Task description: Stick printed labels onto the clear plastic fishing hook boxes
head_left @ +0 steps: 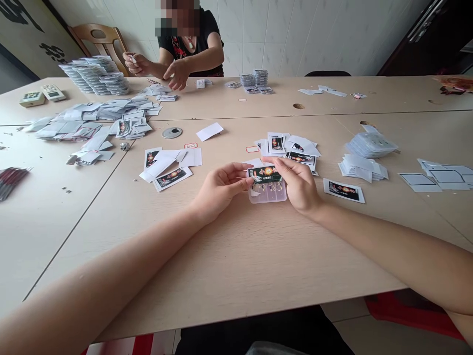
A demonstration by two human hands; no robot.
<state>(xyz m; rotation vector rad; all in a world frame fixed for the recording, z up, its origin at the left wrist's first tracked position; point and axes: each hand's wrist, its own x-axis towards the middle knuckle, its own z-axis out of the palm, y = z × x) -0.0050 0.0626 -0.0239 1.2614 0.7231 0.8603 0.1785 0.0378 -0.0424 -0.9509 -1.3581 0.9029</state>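
Observation:
Between my two hands, above the near half of the table, is a small clear plastic box [269, 195] with compartments. Small metal pieces that look like fish hooks [271, 187] show inside it. A dark printed label [264, 174] with an orange burst lies across the box's upper part. My left hand [229, 187] grips the label and the box's left edge between thumb and fingers. On the right side, my right hand [295, 182] holds the box, its fingers along the label's top right corner. Printed labels [275, 144] lie just behind my hands.
More labels [172, 178] lie left, and a single label [344, 191] lies right. Small bags [371, 143] and blank stickers [436, 175] are farther right. Across the table sits a person [192, 54] beside stacked boxes [96, 74] and a heap of white packets [92, 116].

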